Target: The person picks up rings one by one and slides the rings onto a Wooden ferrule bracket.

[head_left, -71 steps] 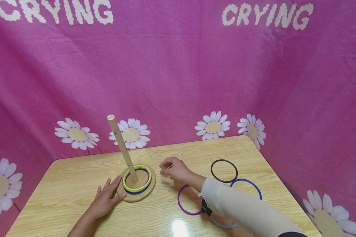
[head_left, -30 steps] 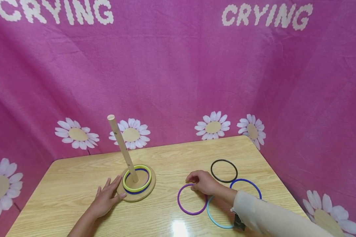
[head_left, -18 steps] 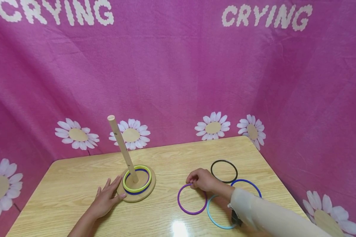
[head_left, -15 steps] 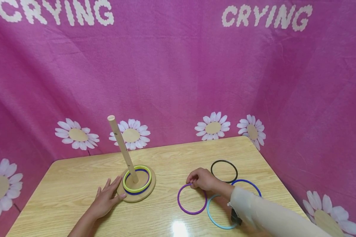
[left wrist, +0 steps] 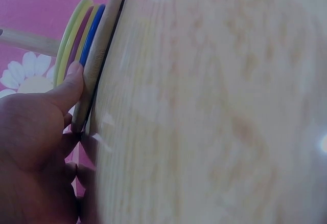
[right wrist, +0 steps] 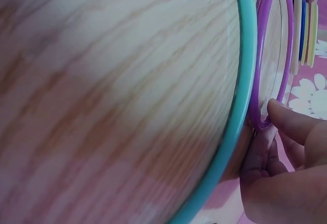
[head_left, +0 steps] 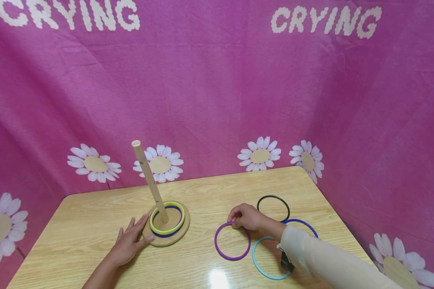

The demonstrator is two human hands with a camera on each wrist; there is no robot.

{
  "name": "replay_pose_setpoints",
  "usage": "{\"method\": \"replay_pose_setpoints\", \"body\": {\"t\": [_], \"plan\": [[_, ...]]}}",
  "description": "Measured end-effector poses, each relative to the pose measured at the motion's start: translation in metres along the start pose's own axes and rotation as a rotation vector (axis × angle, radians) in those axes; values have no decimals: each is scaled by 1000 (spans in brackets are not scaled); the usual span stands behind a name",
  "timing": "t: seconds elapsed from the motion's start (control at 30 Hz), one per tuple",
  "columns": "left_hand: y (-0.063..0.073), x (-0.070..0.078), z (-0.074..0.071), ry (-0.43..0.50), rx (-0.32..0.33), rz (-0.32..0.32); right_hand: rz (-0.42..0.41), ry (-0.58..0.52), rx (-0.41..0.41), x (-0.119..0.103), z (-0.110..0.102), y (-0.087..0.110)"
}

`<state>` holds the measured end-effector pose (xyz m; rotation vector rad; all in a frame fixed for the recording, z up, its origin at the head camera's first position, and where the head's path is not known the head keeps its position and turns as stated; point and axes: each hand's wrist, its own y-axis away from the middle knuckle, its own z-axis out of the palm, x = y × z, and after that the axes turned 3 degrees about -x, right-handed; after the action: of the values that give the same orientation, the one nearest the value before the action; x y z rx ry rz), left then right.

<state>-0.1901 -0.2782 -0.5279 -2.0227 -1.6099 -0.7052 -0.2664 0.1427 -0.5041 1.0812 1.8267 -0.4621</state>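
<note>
My right hand (head_left: 246, 216) pinches the far edge of a purple ring (head_left: 215, 245) between thumb and fingertips. In the right wrist view the purple ring (right wrist: 290, 24) stands tilted off the wooden surface at the fingertips. My left hand (head_left: 129, 242) lies with fingers spread beside the round wooden base (head_left: 168, 242), thumb resting on its edge. From this base rises a wooden peg (head_left: 148, 176). Several rings are stacked round the peg, a yellow ring (head_left: 182, 224) on top and a blue ring (left wrist: 94, 27) lowest, as the left wrist view shows.
On the table (head_left: 199, 265) to the right lie a light blue ring (head_left: 254, 261), a black ring (head_left: 258, 204) and a blue ring (head_left: 307, 224), partly covered by my right forearm. A pink cloth (head_left: 209, 100) with printed daisies hangs behind the table and at both sides.
My right hand has come from near the base over to the purple ring and now pinches it. The ring has shifted slightly left and upward. My left hand has stayed put.
</note>
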Motion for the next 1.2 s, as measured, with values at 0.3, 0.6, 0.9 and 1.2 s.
{"method": "replay_pose_setpoints", "body": {"t": [0.3,0.6,0.9,1.2], "plan": [[-1,0,-1,-8,-2,4,24,0,-1,-3,-2,-4],[-1,-1,0,-13,5,11,29,-30,8,-2,-4,-12],[-1,0,0,2,8,13,32,-78,-5,-8,-8,-18],[0,-1,0,-7,9,11,-17,-117,19,-34,-12,-30]]}}
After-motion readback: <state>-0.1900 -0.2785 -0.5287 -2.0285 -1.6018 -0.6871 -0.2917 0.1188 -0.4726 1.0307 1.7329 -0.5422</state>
